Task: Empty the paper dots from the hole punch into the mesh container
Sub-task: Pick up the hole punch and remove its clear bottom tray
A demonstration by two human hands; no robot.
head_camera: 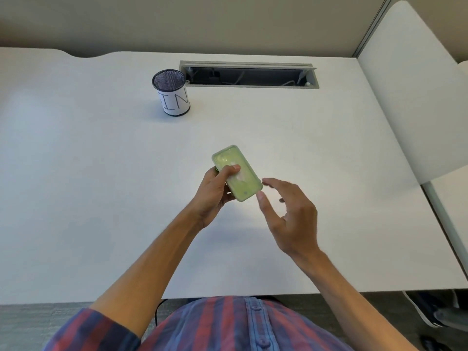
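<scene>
My left hand (215, 191) grips a pale green hole punch (236, 172) above the middle of the white desk, with its translucent underside turned up toward me. White paper dots show through that base near my thumb. My right hand (286, 214) hovers just right of the punch, fingers spread, its thumb tip close to the punch's near end and holding nothing. The mesh container (172, 93), a dark wire cup wrapped in a white paper label, stands upright at the far left-centre of the desk, well away from both hands.
The white desk (101, 186) stretches wide around the hands. A long open cable slot (249, 76) lies in the desk right behind the container. A white partition panel (410, 97) rises along the right edge.
</scene>
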